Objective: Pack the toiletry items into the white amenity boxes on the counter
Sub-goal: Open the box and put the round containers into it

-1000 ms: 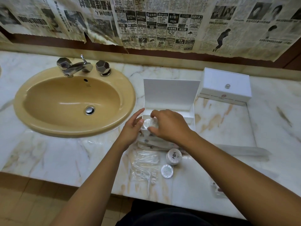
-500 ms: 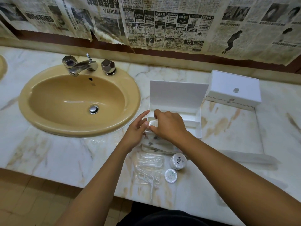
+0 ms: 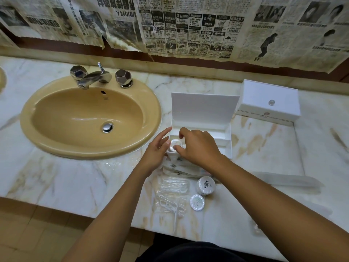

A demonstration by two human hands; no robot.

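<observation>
Change since half a second ago: your two hands stay at the left front corner of the open box [image 3: 224, 140], with the same round white item between them; the counter items lie as before.

Landmark: the open box. Entries run from the counter's near edge to the wall.

1. Small round white disc [image 3: 197, 202], near the counter's front edge, in front of the open box.
2. Clear plastic packets [image 3: 172, 193], left of the disc, lying flat on the marble counter [image 3: 75, 178]; what is inside them is too faint to tell.
3. Round white tub [image 3: 205, 185] with a dark emblem on its lid, just behind the disc.
4. Flat white sachets [image 3: 177, 168] with a printed emblem, touching the front wall of the open box, partly under your right wrist.
5. Your left hand [image 3: 157, 150], fingers straight and spread, fingertips against the box's left front corner and beside the small round container [image 3: 175, 144].
6. Your right hand [image 3: 198, 146], thumb and fingers curled round that container, holding it over the box's left front compartment.
7. Open box: lid [image 3: 204, 108] standing upright at the back; inner dividers visible; the right-hand compartments show only white floor.
8. Closed white box [image 3: 268, 103], behind and right of the open box, a small round knob on its lid.
9. Tan sink [image 3: 90, 118], left of the open box, with a chrome tap [image 3: 94, 77].
10. Newspaper sheets [image 3: 188, 29] on the wall behind.
</observation>
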